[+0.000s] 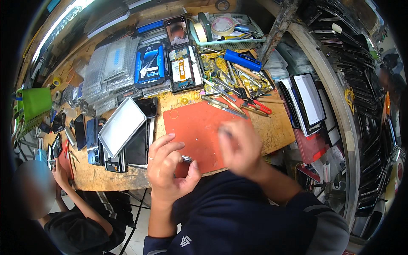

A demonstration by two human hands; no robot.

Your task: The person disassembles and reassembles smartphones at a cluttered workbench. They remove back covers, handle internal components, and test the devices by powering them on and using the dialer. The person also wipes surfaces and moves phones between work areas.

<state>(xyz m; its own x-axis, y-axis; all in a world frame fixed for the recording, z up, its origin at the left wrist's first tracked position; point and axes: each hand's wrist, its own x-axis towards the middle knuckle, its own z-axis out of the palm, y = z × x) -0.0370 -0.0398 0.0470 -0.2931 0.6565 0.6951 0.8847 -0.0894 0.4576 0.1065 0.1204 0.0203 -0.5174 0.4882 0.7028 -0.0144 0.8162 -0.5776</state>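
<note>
Centre-frame, the left hand (pixel 170 170) has fingers clamped on a metal piece (pixel 186 159), probably steadying it. The right hand (pixel 240 146) blurs; finger state unclear.

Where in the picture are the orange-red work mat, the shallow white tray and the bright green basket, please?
Orange-red work mat (pixel 199 121): head view, bare surface beyond the hands.
Shallow white tray (pixel 122 126): head view, middle of its flat face.
Bright green basket (pixel 37 102): head view, on its side wall.
</note>
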